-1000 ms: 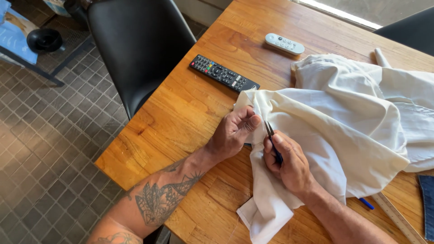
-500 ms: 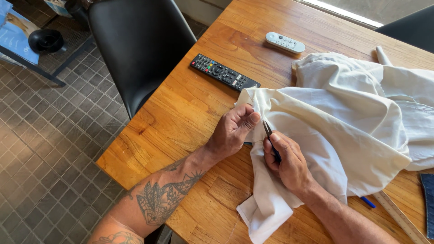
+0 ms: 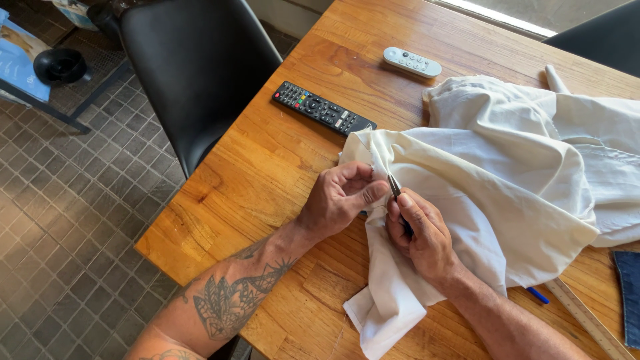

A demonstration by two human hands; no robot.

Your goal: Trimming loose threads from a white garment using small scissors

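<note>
White cloth (image 3: pixel 480 180) pinched by left hand (image 3: pixel 340 200), right hand (image 3: pixel 420 233) gripping small tool (image 3: pixel 394 185); black remote (image 3: pixel 322 108) nearby.

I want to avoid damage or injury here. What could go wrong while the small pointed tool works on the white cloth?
1. The pointed tool in the right hand sits very close to the left hand thumb, so a slip might prick it.
2. The tip might tear the white cloth instead of only the thread.
3. Loose cloth hangs over the table edge, and its weight could pull the pinched part away.
</note>
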